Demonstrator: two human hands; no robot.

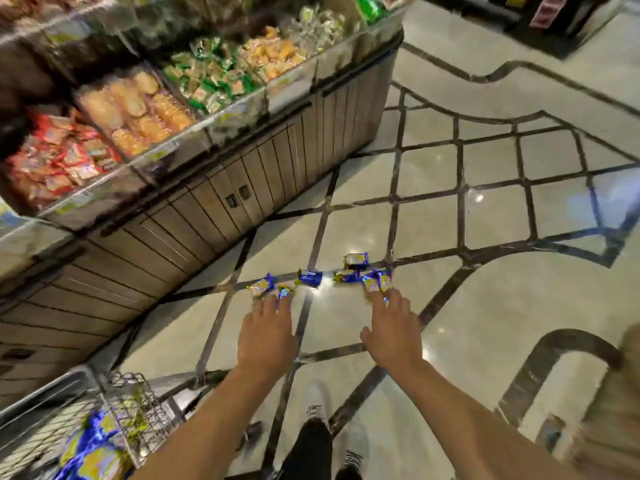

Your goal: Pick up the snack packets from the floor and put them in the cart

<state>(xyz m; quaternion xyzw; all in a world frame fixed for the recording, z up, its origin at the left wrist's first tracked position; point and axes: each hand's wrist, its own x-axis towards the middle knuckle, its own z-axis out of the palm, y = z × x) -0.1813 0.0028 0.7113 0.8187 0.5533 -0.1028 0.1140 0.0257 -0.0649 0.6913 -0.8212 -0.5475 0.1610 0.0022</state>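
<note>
Several small blue-and-yellow snack packets lie in a row on the tiled floor: one at the left (262, 285), one in the middle (310, 277), one further back (355, 260). My left hand (266, 332) reaches down with fingers extended, its fingertips at a small packet (284, 292). My right hand (391, 329) stretches forward too, fingertips touching the packets at the right end (377, 282). The wire cart (135, 407) stands at the lower left and holds blue-and-yellow packets (93, 448).
A long display counter (214, 188) with bins of packaged snacks runs along the left, close to the packets. Pale floor with dark lines (485, 202) stretches to the right. My legs and shoes (311, 441) are below the hands. A blurred tan shape (613, 410) is at the right edge.
</note>
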